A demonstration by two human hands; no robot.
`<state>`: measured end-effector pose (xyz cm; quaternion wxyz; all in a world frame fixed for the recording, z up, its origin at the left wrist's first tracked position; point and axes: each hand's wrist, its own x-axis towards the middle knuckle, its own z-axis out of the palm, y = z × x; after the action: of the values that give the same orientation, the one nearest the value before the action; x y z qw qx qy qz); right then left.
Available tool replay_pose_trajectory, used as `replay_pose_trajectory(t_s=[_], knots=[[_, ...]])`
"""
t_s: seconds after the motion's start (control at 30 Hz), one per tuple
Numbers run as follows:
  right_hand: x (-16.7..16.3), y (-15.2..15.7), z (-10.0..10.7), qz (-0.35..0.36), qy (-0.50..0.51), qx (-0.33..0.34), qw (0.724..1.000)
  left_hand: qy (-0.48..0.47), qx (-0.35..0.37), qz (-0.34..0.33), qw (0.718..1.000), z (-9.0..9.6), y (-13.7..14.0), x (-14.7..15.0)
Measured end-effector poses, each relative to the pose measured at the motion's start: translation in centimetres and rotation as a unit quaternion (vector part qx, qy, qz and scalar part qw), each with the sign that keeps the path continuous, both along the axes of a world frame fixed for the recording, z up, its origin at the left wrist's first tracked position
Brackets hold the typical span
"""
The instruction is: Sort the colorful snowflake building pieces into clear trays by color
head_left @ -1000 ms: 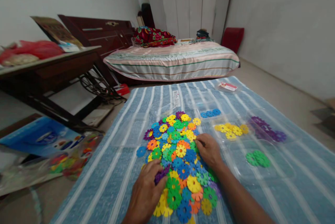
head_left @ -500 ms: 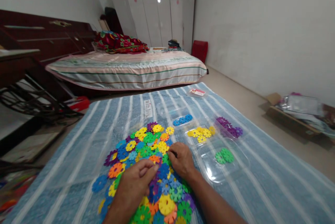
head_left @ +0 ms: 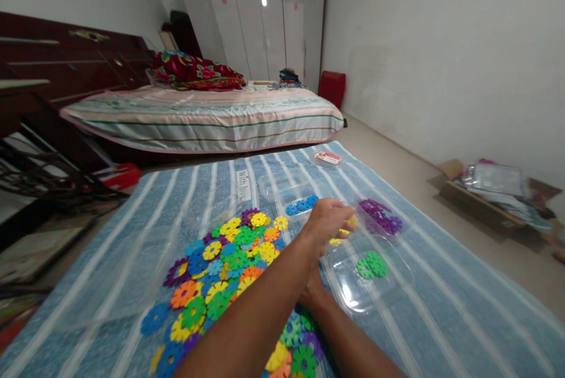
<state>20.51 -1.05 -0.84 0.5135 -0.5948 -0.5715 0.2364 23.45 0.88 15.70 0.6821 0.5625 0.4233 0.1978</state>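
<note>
My left hand [head_left: 329, 219] reaches across to the right, over the clear tray with yellow snowflake discs [head_left: 352, 222]. Its fingers are curled together; whatever they hold, if anything, is hidden. My right hand [head_left: 312, 288] sits under the left forearm at the right edge of a large mixed heap of snowflake discs [head_left: 238, 260], and its fingers are hidden. Nearby trays hold blue discs [head_left: 302, 205], purple discs [head_left: 380, 216] and green discs [head_left: 372, 265]. The heap has blue, green, yellow, orange and purple discs.
A blue and white striped cloth [head_left: 119, 284] covers the surface. A small red and white card [head_left: 327, 157] lies near its far edge. Beyond stands a bed [head_left: 212, 122]. An open cardboard box [head_left: 485, 204] rests on the floor at right.
My left hand has moved from the heap up and right to the yellow tray, crossing over my right arm. My right hand has drawn slightly nearer, and the left forearm now covers its fingers.
</note>
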Motion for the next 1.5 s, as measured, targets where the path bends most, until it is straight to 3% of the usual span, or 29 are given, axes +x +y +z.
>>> replay_pose_trajectory(t_s=[0.17,0.3,0.43,0.57,0.77,0.93,1.1,1.2,1.33,1.5], knots=[[0.3,-0.9,0.8,-0.013,-0.069,0.005,0.997,0.015,0.094,0.065,0.993,-1.3,-0.6,-8.4],[0.8,-1.6,1.1,0.009,-0.120,0.016,0.993,0.108,0.178,0.166,0.964,-2.4,-1.7,-16.8],[1.2,-1.9,0.6,0.018,-0.120,0.011,0.993,0.181,0.194,0.255,0.930,-3.7,-3.9,-23.7],[1.5,-2.2,0.4,0.031,-0.117,0.002,0.993,0.233,0.189,0.293,0.908,-5.3,-6.7,-27.9],[1.6,-2.6,0.5,0.025,-0.116,-0.006,0.993,0.300,0.208,0.249,0.897,-7.2,-9.4,-28.7],[1.6,-2.7,0.5,0.020,-0.114,-0.010,0.993,0.418,0.269,0.164,0.852,-7.3,-10.2,-28.0],[1.6,-2.7,0.5,0.023,-0.114,-0.008,0.993,0.441,0.264,0.136,0.847,-7.4,-10.1,-28.0],[1.6,-2.6,0.5,0.026,-0.117,-0.001,0.993,0.427,0.250,0.155,0.855,-8.0,-9.9,-28.1],[1.7,-2.5,0.5,0.028,-0.115,0.004,0.993,0.331,0.187,0.212,0.900,-9.1,-10.1,-28.3],[1.6,-2.4,0.5,0.027,-0.115,0.003,0.993,0.219,0.101,0.262,0.934,-7.9,-10.1,-28.1]])
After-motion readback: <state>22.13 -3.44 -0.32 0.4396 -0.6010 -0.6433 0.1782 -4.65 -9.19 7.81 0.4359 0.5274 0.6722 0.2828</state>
